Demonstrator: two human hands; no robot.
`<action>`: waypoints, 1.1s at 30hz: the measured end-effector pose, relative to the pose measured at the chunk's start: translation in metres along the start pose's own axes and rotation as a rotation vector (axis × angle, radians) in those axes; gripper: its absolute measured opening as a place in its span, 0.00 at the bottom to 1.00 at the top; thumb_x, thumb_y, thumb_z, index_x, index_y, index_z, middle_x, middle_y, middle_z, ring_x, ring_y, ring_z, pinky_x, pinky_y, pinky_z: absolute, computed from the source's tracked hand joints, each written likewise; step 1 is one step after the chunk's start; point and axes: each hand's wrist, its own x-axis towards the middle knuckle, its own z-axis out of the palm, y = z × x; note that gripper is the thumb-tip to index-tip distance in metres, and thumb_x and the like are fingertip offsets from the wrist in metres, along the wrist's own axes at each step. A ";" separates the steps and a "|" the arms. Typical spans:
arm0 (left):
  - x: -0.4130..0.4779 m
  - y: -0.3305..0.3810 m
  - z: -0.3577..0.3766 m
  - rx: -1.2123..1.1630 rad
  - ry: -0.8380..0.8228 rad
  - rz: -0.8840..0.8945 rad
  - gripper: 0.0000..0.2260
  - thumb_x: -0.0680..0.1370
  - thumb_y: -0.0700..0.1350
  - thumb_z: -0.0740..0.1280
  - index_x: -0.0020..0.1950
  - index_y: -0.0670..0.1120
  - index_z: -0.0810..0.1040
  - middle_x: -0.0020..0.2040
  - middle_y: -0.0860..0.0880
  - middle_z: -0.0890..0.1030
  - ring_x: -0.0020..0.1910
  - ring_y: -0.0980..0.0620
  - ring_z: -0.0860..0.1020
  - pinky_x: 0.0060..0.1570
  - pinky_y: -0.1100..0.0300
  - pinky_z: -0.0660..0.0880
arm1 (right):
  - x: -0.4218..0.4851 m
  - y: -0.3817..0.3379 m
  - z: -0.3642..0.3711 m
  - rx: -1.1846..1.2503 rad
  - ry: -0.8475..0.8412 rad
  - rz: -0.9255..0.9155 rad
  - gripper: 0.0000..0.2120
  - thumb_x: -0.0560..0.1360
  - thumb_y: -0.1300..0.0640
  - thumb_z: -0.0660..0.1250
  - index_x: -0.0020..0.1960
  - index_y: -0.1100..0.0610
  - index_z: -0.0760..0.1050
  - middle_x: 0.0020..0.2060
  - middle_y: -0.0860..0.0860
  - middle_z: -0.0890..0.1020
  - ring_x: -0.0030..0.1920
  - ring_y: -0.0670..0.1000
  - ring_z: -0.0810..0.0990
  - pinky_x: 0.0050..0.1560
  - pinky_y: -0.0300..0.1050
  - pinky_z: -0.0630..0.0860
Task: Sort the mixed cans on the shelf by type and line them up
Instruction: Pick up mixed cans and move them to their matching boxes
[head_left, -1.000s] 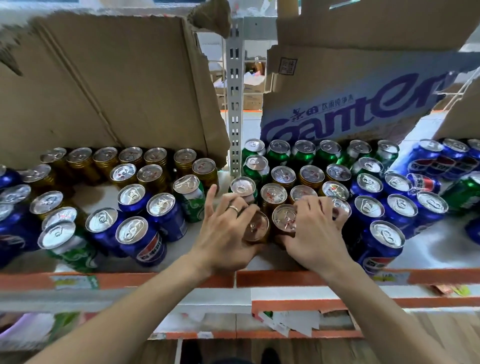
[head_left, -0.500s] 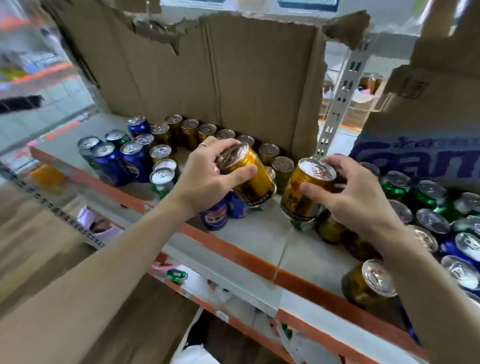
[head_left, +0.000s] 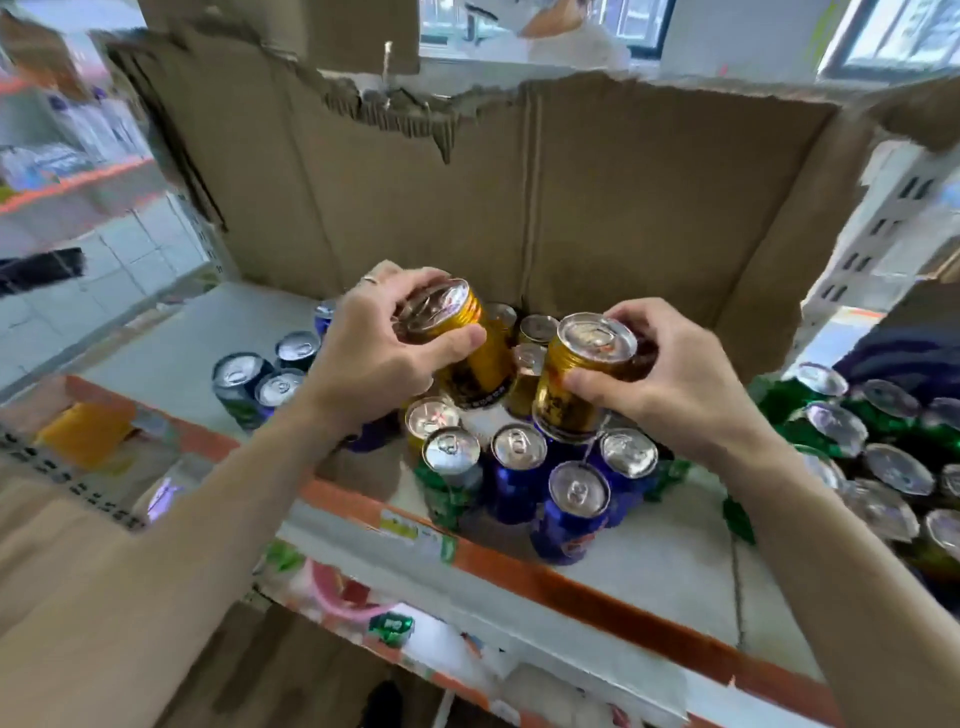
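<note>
My left hand (head_left: 379, 348) grips a gold can (head_left: 467, 353) near its top, tilted, above the shelf. My right hand (head_left: 670, 384) grips a second gold can (head_left: 576, 379) by its upper rim, held upright above the blue cans. Below them stand more gold cans (head_left: 537, 330) against the cardboard, a gold-topped can (head_left: 431, 418), several blue cans (head_left: 519, 467) and a green can (head_left: 449, 467) near the shelf's front. A few blue cans (head_left: 244, 379) stand further left. Green cans (head_left: 831, 415) crowd the right side.
A torn cardboard wall (head_left: 571, 197) backs the white shelf (head_left: 649, 561), which has an orange front edge (head_left: 571, 587). A perforated metal upright (head_left: 883, 228) rises at the right. A lower shelf with packets (head_left: 337, 592) lies beneath.
Both hands lifted a gold can each from the right-hand group and carried them left, over the blue and gold cans by the cardboard. The camera view swung left with them.
</note>
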 end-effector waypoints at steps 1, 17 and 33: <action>0.009 -0.011 -0.009 0.001 -0.006 0.009 0.28 0.67 0.60 0.74 0.62 0.47 0.79 0.51 0.53 0.75 0.51 0.64 0.77 0.52 0.73 0.70 | 0.007 -0.007 0.011 -0.007 0.023 0.016 0.30 0.63 0.45 0.79 0.60 0.52 0.73 0.50 0.44 0.82 0.51 0.43 0.81 0.54 0.44 0.79; 0.104 -0.096 -0.007 0.131 -0.389 0.167 0.29 0.67 0.57 0.79 0.63 0.45 0.80 0.52 0.47 0.75 0.53 0.48 0.76 0.57 0.53 0.75 | 0.059 -0.027 0.104 -0.316 0.076 0.177 0.30 0.67 0.50 0.79 0.65 0.55 0.73 0.53 0.47 0.78 0.54 0.47 0.76 0.54 0.39 0.71; 0.126 -0.118 0.034 0.438 -0.598 0.242 0.26 0.65 0.64 0.74 0.57 0.52 0.81 0.49 0.52 0.74 0.55 0.48 0.74 0.48 0.53 0.74 | 0.077 0.003 0.120 -0.735 -0.198 0.207 0.34 0.65 0.32 0.72 0.65 0.48 0.72 0.59 0.47 0.75 0.64 0.52 0.70 0.64 0.57 0.66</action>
